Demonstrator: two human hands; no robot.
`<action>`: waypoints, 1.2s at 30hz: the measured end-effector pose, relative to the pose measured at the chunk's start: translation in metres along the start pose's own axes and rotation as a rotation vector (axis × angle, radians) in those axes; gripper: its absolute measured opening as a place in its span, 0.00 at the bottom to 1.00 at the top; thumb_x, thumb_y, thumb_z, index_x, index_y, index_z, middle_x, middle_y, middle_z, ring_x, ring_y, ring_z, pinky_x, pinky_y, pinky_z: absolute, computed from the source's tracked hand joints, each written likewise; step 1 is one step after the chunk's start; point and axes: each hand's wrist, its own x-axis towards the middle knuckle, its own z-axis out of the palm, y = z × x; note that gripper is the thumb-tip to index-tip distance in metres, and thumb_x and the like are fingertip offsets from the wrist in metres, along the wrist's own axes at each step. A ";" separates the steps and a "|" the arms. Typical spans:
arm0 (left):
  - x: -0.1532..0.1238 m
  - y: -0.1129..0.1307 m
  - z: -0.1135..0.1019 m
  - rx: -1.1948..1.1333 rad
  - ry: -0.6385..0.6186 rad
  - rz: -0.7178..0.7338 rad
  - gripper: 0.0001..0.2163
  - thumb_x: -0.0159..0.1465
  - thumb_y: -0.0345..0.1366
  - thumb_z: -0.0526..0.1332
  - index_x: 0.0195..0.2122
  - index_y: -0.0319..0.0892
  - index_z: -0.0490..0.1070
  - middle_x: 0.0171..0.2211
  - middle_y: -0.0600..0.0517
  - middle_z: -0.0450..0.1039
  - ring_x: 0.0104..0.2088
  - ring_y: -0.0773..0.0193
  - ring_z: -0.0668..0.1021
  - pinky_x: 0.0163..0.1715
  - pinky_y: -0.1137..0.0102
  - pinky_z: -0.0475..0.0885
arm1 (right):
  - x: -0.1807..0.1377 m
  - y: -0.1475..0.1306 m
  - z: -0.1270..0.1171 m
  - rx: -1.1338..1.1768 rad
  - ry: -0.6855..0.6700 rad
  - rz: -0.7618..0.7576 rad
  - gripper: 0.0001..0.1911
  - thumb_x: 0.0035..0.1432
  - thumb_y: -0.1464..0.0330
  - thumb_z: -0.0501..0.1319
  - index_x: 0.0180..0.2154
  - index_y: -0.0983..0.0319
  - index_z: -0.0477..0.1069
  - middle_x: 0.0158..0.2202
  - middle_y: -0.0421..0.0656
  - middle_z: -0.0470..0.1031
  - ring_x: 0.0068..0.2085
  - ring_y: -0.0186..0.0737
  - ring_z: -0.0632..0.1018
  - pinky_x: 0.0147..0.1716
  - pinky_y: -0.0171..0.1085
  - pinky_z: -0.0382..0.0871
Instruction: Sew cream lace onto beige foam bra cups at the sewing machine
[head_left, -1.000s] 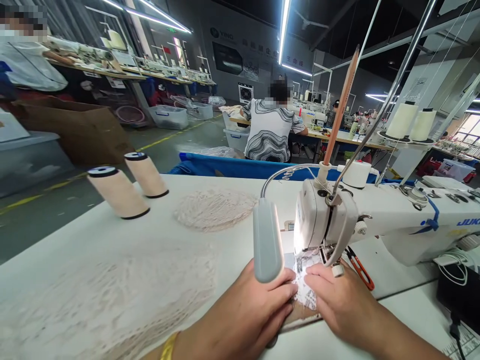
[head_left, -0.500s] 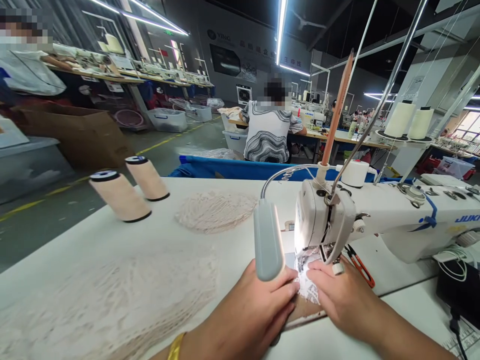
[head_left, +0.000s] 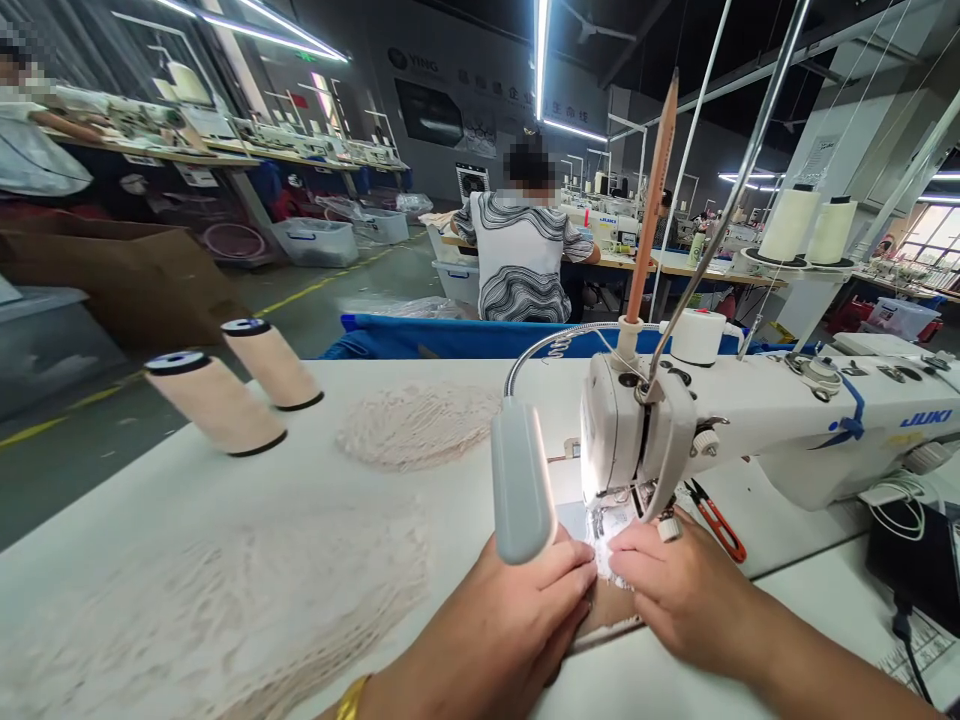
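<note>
A white Juki sewing machine (head_left: 750, 420) stands on the white table (head_left: 360, 400). A small strip of white lace (head_left: 606, 545) lies under its presser foot, lit by the grey gooseneck lamp (head_left: 517, 480). My left hand (head_left: 502, 630) lies flat beside the lace, fingers stretched and pressing it down; a gold bangle is on that wrist. My right hand (head_left: 675, 590) presses the lace from the right, fingertips just below the needle. Under the lace lies a brown piece, mostly hidden by my hands.
Two cream thread cones (head_left: 217, 400) stand at the left. A lace pile (head_left: 416, 425) and a larger blurred one (head_left: 225, 600) lie on the table. Red-handled snips (head_left: 716, 520) sit by the machine. A person in a patterned shirt (head_left: 521, 250) sits ahead.
My hands have stayed at the presser foot, and the lace between them looks shorter. The view has shifted a little to the right and down.
</note>
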 end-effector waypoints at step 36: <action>-0.012 0.047 0.007 -1.521 -0.046 -1.215 0.24 0.57 0.54 0.76 0.42 0.37 0.81 0.43 0.41 0.83 0.39 0.58 0.84 0.42 0.68 0.79 | -0.002 0.002 -0.009 -0.010 0.173 0.218 0.12 0.69 0.74 0.59 0.31 0.60 0.73 0.32 0.43 0.78 0.37 0.42 0.76 0.39 0.38 0.69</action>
